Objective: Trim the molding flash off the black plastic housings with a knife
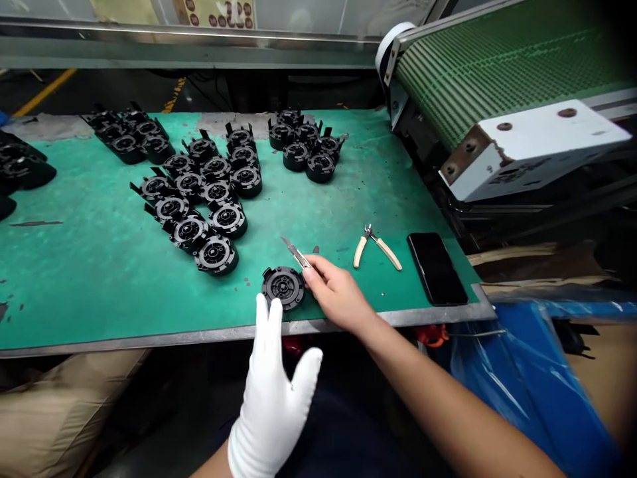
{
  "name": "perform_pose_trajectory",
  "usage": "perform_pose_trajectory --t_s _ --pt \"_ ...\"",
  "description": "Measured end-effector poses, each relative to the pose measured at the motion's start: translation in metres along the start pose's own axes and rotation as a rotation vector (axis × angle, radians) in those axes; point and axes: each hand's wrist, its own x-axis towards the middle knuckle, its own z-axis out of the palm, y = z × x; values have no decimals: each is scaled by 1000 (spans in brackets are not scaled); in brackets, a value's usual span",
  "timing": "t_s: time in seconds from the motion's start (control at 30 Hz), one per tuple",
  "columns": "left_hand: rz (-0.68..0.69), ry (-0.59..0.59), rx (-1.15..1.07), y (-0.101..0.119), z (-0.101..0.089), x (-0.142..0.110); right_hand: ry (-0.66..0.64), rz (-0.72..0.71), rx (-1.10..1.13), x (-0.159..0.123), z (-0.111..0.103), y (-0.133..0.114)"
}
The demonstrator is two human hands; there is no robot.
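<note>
Green-topped and edged in metal, a worktable [94,285] spans the view; with its lone black part [283,287] as the clock's centre, a conveyor [488,73] with a green belt stands between one and two o'clock. Next in size come the grouped black parts [190,183], most of them packed together around ten to eleven o'clock, with a smaller bunch at twelve. A dark-screened phone [438,269] lies toward three, and cutters [369,232] with pale, splayed handles rest at two, well apart from the phone's far corner. The lone part lies flat just beside the metal edge [124,341], and a slim knife [297,253] hangs over its twelve o'clock side, blade pointing toward eleven. A slip of that blade could cut the fingers at six o'clock, as cloth probably gives little protection; a hard push toward six might also tip the part off the table. The left hand [276,398], gloved in white, is spread wide, thumb far out, holding nothing; its two leading fingers reach the part's near rim, though whether they touch I cannot tell. The bare right hand [336,289], at three o'clock, is closed around the knife, thumb along the handle.
</note>
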Motion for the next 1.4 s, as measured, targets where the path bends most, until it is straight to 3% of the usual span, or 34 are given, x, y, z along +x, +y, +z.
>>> perform_pose_trajectory --t_s 0.1,0.2,0.33,0.47,1.07,1.2,1.3,1.4 --pt "19 26 16 -1 -11 1 -91 -57 -147 7 -30 -6" --pt "22 33 -27 -14 -23 36 -228 -110 -383 -6 -52 -10" --pt "114 -216 -34 -34 -36 88 -278 -118 -639 -25 -49 -10" --pt "145 -259 -34 -40 -38 105 -284 -87 -749 -32 -39 -8" --pt "108 30 -16 -38 -16 81 -456 32 -485 -40 -39 -27" --pt "98 115 -39 -35 -5 75 -343 106 -280 -46 -31 -25" --pt "31 146 -147 -31 -3 62 -229 111 -52 -49 -7 -20" --pt "6 134 -146 -25 -5 42 -93 23 -33 -36 18 -12"
